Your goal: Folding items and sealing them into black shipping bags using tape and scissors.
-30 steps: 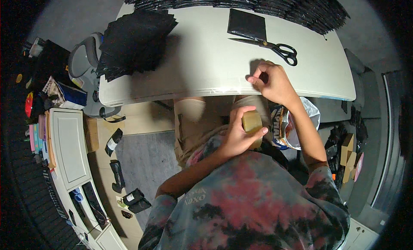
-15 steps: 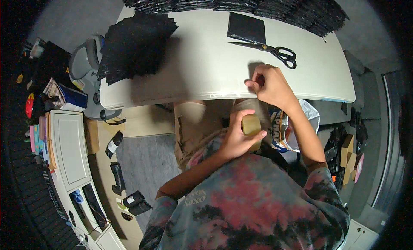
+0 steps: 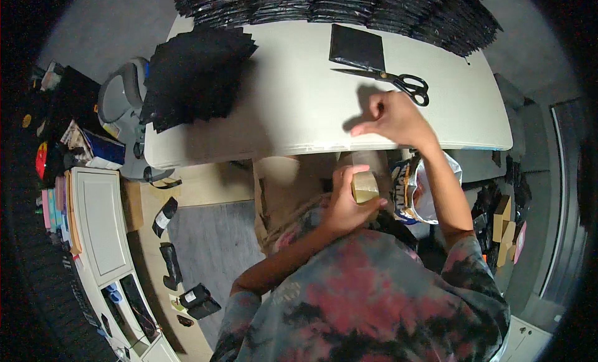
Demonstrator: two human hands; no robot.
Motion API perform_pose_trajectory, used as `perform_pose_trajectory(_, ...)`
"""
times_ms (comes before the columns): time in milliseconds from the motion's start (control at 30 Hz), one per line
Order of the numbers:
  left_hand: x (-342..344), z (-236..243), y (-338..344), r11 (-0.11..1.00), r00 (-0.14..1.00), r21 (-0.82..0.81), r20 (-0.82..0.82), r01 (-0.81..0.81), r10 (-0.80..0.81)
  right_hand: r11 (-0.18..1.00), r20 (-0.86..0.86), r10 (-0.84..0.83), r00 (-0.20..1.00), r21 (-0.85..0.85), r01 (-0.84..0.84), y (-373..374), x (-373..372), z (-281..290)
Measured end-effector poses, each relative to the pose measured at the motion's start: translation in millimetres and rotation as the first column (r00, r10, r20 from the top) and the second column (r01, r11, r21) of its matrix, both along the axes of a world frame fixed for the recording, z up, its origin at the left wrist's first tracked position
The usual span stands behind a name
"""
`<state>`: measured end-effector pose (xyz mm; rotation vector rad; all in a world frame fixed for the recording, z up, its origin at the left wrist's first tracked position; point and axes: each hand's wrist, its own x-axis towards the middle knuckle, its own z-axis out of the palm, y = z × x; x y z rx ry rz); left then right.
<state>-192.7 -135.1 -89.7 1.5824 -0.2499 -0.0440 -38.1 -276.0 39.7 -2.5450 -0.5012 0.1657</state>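
My left hand (image 3: 344,203) is closed round a yellowish roll of clear packing tape (image 3: 366,189), held over my lap just below the table's near edge. A faint clear strip seems to run from the roll up to that edge. Above the table's near edge is my right hand (image 3: 402,120), its thumb stretched out and apart from the bent fingers, with nothing visible between them. Just beyond it, black-handled scissors (image 3: 412,88) lie with blades pointing left. A flat black plastic packet (image 3: 356,47) rests behind the blades.
On the white table (image 3: 299,106), a fanned stack of black bags (image 3: 196,75) lies at left, with rows of black packets (image 3: 342,4) along the far edge. A silver-lined bag (image 3: 430,190) stands below the table at right. A white cabinet (image 3: 103,219) is at left.
My right hand's thumb has moved away from its fingers, and the hand has shifted slightly. The tape roll has tilted in my left hand. The view has shifted a little.
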Motion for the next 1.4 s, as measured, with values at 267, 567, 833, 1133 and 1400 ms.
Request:
perform_pose_trajectory(267,6,20,6,0.999,1.0,0.046,0.024,0.0,-0.001,0.984,-0.084,0.103,0.991,-0.133,-0.114,-1,10,3)
perform_pose_trajectory(567,7,16,5,0.999,0.999,0.046,0.052,0.009,-0.011,0.987,-0.2,0.148,0.969,-0.035,-0.158,-31,19,14)
perform_pose_trajectory(833,11,16,5,0.998,0.997,-0.005,0.047,0.063,-0.062,0.957,0.369,0.186,0.911,-0.278,-0.083,-100,54,0)
perform_pose_trajectory(1133,15,7,6,0.994,0.997,-0.078,-0.035,0.072,-0.075,0.931,0.15,0.151,0.977,-0.353,-0.089,-119,58,15)
perform_pose_trajectory(1400,17,5,3,0.994,1.0,-0.112,-0.027,0.008,-0.011,0.994,-0.231,0.11,0.967,0.053,-0.101,-157,28,38)
